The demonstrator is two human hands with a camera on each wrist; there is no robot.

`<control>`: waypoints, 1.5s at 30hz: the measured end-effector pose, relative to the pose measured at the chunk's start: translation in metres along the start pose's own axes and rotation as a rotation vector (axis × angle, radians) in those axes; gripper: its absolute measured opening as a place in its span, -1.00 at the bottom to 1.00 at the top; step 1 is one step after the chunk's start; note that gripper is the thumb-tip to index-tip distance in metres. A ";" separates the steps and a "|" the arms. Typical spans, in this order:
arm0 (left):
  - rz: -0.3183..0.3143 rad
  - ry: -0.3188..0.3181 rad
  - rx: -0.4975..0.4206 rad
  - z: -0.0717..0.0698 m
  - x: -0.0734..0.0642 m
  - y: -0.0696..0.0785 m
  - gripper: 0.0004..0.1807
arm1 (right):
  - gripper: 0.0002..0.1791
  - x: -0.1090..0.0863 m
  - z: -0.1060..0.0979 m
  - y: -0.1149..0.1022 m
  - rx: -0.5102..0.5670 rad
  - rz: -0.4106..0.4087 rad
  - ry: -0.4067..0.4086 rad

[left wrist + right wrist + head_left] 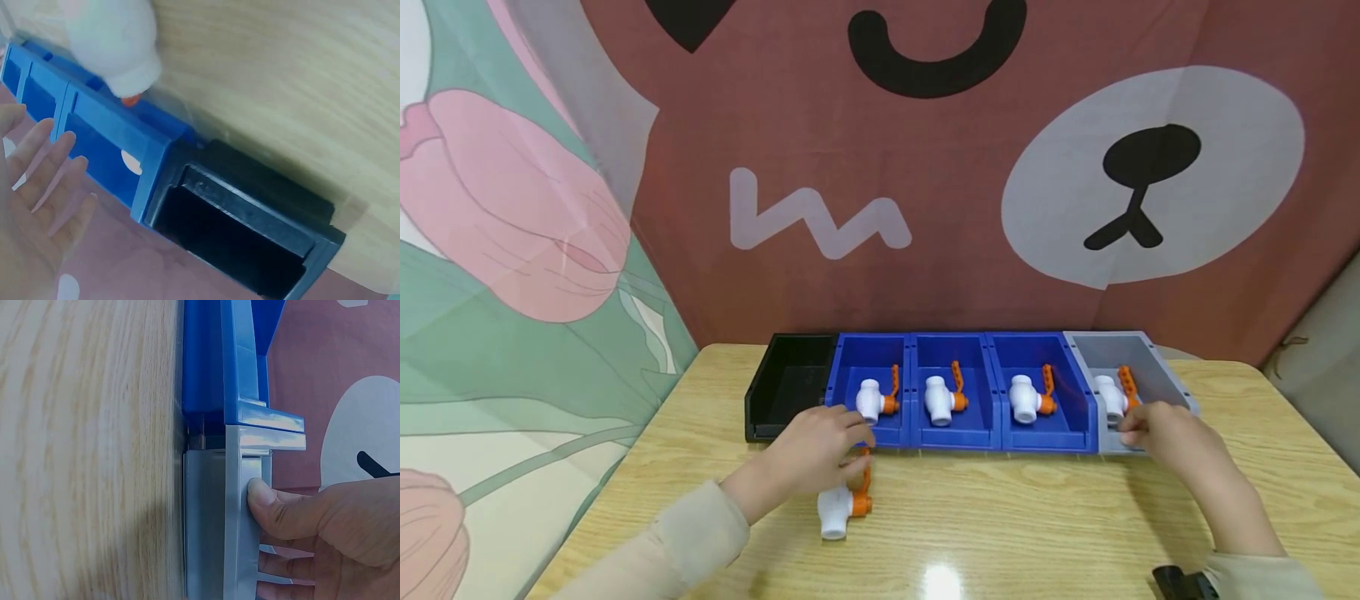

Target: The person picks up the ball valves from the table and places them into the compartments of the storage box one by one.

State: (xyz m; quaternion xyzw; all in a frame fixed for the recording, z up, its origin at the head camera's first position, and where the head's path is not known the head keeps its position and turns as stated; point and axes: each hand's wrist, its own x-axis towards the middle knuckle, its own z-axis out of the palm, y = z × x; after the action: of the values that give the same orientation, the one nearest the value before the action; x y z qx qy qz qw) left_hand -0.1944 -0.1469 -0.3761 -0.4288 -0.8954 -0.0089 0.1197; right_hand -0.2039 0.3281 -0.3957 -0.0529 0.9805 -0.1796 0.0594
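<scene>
My left hand is over the front of the leftmost blue bin, its fingers spread and loosely extended. Just below and beside it, a white ball valve with an orange handle stands on the table, partly behind the fingers. My right hand is at the front of the grey bin. In the right wrist view its thumb lies on the bin's front lip, with the other fingers behind that lip. Another white valve sits inside the grey bin, close to these fingers.
A black bin ends the row at the left. The middle blue bin and the right blue bin hold one valve each, as does the leftmost blue bin. A printed cloth hangs behind the wooden table.
</scene>
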 end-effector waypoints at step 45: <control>-0.104 -0.229 0.061 0.028 -0.052 0.028 -0.32 | -0.83 0.000 -0.002 0.001 0.005 0.013 -0.016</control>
State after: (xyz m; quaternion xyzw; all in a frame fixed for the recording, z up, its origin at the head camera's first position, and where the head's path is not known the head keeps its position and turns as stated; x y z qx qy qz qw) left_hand -0.1468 -0.1655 -0.4168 -0.3764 -0.9240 0.0611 0.0288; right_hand -0.2045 0.3291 -0.3944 -0.0476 0.9799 -0.1812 0.0685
